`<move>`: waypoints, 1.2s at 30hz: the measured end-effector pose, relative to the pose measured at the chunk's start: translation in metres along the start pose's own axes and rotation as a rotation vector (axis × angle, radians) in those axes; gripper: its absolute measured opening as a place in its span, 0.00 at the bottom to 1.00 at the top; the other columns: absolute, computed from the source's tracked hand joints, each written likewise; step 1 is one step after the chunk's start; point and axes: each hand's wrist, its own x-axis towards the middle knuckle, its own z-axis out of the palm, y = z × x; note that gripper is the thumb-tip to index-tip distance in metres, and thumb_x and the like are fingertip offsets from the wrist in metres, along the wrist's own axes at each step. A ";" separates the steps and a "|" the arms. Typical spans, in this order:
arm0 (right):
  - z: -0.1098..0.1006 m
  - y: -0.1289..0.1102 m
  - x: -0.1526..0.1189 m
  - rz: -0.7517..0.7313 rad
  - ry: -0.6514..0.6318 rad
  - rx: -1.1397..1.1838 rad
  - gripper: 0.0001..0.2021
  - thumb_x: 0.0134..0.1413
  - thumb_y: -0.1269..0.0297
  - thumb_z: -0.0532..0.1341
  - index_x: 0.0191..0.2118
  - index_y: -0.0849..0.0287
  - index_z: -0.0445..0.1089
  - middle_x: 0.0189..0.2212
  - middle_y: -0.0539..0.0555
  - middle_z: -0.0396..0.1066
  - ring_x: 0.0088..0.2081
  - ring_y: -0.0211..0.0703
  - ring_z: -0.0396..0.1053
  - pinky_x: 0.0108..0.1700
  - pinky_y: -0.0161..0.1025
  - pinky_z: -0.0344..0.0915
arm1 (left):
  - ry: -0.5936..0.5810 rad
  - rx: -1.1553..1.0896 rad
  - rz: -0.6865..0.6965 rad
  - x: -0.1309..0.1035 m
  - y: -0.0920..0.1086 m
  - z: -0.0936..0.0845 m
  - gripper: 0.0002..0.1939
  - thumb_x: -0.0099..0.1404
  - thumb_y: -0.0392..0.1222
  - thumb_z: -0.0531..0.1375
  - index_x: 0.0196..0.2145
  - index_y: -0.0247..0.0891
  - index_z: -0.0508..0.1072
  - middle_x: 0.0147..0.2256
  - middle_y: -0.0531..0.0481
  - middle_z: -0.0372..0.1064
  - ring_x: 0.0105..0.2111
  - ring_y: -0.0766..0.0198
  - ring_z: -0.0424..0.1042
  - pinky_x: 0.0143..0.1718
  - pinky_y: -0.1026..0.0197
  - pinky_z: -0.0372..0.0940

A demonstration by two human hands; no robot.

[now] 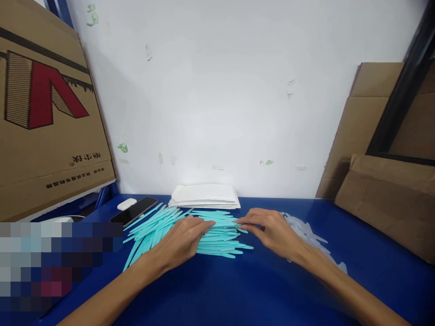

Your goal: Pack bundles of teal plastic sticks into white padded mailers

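Turquoise strips (219,251), seen in the head view, lie in a layered heap at the middle of a blue tabletop (217,294), most of them running roughly crosswise; a second group, the slanting strips (149,235) of the same colour, fans out to the left. Left hand (186,233): curled palm-down over the heap, thumb and forefinger reaching its upper part; whether the fingers grip a strip cannot be told, as the back of the hand covers them. Right hand (272,226): at the opposite end of the heap, thumb and fingertips brought together, apparently pinching the tip of one strip. Pale translucent pieces (307,233) are scattered beyond and beside the right wrist, partly hidden by the forearm. Behind the heap, a stack of white packets (204,195) lies flat near the white wall (217,99). To its left are a dark phone (136,211) and, just beside it, a small white case (127,204). A printed carton (61,149) stands at upper left; folded brown cardboard (384,203) occupies the right edge.
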 end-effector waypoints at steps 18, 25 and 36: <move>-0.010 -0.001 0.002 0.030 0.089 -0.229 0.15 0.71 0.62 0.51 0.54 0.51 0.71 0.47 0.53 0.75 0.31 0.38 0.74 0.34 0.36 0.67 | 0.014 0.470 -0.360 0.011 -0.020 -0.047 0.25 0.63 0.22 0.46 0.52 0.34 0.71 0.49 0.36 0.67 0.39 0.53 0.70 0.36 0.56 0.65; -0.008 0.006 0.001 0.046 0.042 -0.271 0.14 0.70 0.64 0.50 0.53 0.51 0.71 0.48 0.53 0.74 0.27 0.37 0.71 0.33 0.37 0.65 | -0.338 0.560 -0.790 -0.010 -0.055 -0.080 0.22 0.60 0.24 0.47 0.41 0.35 0.76 0.41 0.36 0.72 0.41 0.46 0.73 0.35 0.54 0.63; -0.013 0.010 0.002 0.134 -0.097 -0.306 0.14 0.68 0.63 0.51 0.49 0.51 0.74 0.43 0.54 0.77 0.34 0.44 0.75 0.35 0.39 0.67 | -0.199 0.531 -0.596 0.006 -0.037 -0.055 0.17 0.74 0.38 0.47 0.41 0.33 0.74 0.38 0.40 0.72 0.36 0.52 0.74 0.34 0.56 0.64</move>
